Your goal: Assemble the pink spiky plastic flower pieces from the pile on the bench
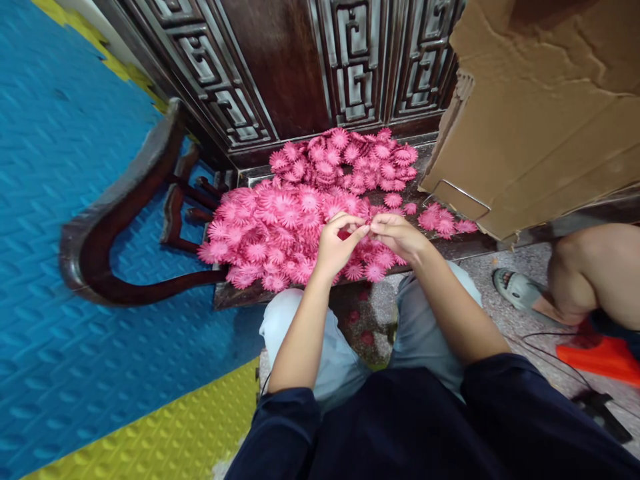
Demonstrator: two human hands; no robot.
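Note:
A large heap of pink artificial flower heads [285, 227] with fringed, star-like petals covers the dark wooden bench [235, 293]. Behind it, a second mound of pink flower heads [345, 157] lies against the carved backrest. Over the right edge of the near heap, my left hand [343, 240] and my right hand [397, 233] meet with their fingertips pinched together. Whatever sits between the fingertips is too small and covered to make out. Several loose pink flower heads [440, 220] lie to the right of my right hand.
A large cardboard sheet [540, 127] leans at the right, with a bent metal wire [465, 193] at its lower edge. A curved wooden armrest [95, 260] stands left. Another person's bent leg [600, 273] and sandalled foot are at right. Cables and a red object [600, 360] lie on the floor.

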